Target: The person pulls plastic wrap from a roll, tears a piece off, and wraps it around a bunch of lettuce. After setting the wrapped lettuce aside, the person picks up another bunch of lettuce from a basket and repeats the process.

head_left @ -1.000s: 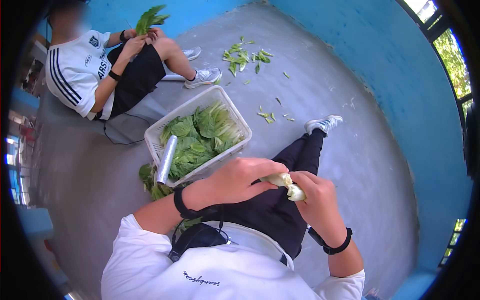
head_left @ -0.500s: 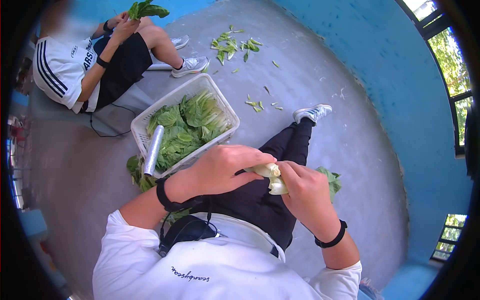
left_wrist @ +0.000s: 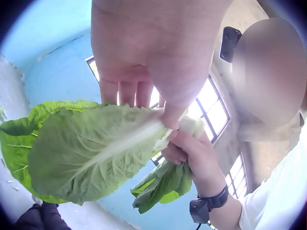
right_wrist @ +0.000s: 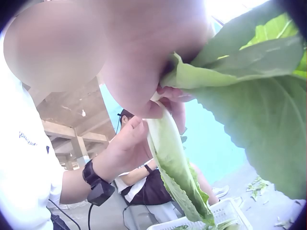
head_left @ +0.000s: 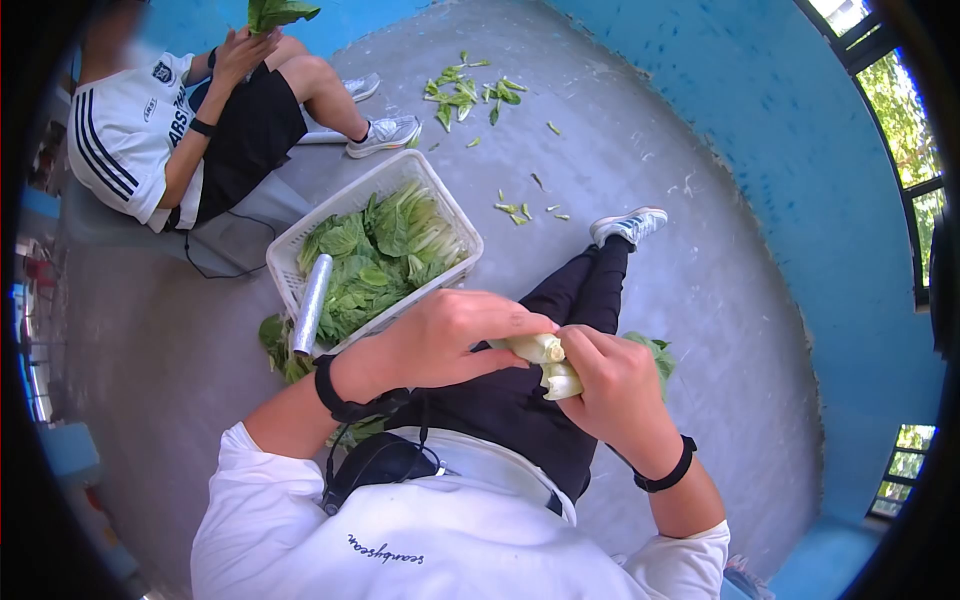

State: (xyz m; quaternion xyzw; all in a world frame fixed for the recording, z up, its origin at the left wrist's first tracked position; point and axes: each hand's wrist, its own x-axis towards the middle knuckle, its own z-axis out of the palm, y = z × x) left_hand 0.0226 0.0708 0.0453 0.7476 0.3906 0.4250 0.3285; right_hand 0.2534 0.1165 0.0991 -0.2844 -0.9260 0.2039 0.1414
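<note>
My left hand (head_left: 450,335) pinches a head of leafy greens near its pale cut base (head_left: 540,348); the broad, white-ribbed leaves (left_wrist: 91,153) spread out below that hand in the left wrist view. My right hand (head_left: 620,395) grips a second head of greens by its white stem (head_left: 561,381). Its leaves (head_left: 655,358) stick out past the far side of the hand and fill the right of the right wrist view. The two cut ends sit side by side, the left one slightly farther from my body, with the fingertips of both hands close together.
Left of my legs stands a white plastic basket (head_left: 463,200) full of greens, a silvery roll (head_left: 313,305) leaning at its near rim. More leaves (head_left: 275,345) lie beside it. Torn scraps (head_left: 455,95) litter the grey floor. Another person (head_left: 150,140) sits at left holding greens.
The head view has shifted slightly. Leaves have come into sight beyond my right hand, and its stem end has turned towards the left. The other person's hands have risen in the view.
</note>
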